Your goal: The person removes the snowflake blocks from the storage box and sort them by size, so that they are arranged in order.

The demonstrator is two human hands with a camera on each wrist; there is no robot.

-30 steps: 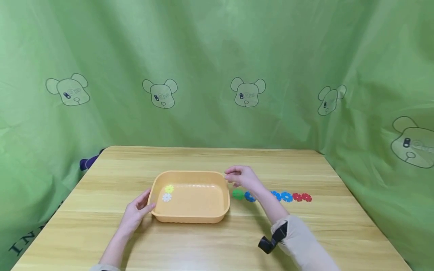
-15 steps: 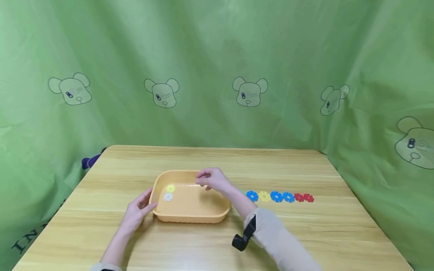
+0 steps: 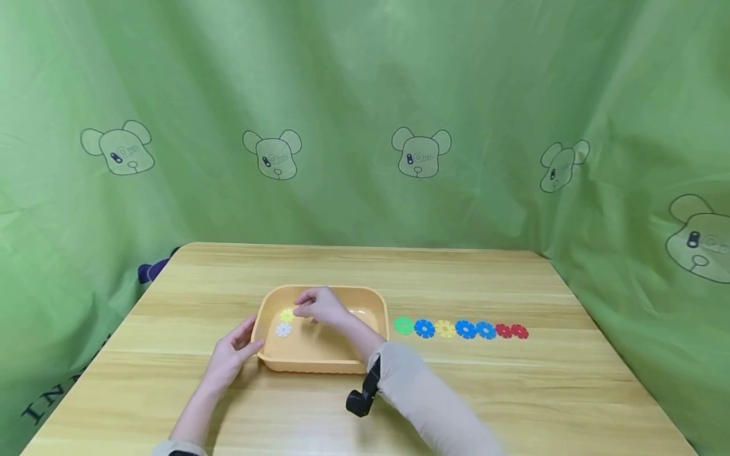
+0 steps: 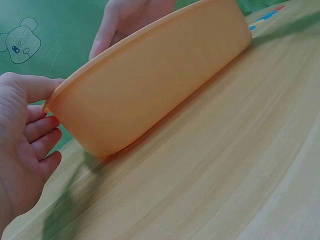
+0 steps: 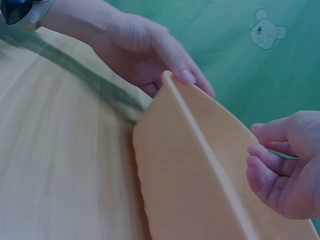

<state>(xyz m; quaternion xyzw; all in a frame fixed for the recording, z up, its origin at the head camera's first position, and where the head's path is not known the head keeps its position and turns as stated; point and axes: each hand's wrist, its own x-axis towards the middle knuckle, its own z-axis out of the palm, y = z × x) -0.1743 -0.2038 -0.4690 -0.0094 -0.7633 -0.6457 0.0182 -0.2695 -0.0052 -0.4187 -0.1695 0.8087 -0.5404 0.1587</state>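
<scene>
An orange plastic basin (image 3: 331, 348) stands on the table. My left hand (image 3: 228, 356) grips its left rim, thumb over the edge and fingers against the outer wall, as the left wrist view shows. Inside the basin, at its left end, lie a yellow snowflake-shaped disc (image 3: 287, 315) and a white snowflake disc (image 3: 283, 330). My right hand (image 3: 324, 307) is over the basin, fingertips just beside the yellow disc. In the right wrist view its fingers (image 5: 262, 175) are loosely bent, with nothing visible between them.
Right of the basin, a row of snowflake discs lies on the wooden table (image 3: 485, 392): a green disc (image 3: 403, 325), a blue disc (image 3: 424, 329), a yellow one (image 3: 445, 329), two more blue, then two red discs (image 3: 511, 331). A green curtain (image 3: 342, 209) hangs behind.
My right hand has moved left from the basin's right rim, across the basin, to the yellow disc inside. The green disc of the row is uncovered again. My left hand has stayed on the rim.
</scene>
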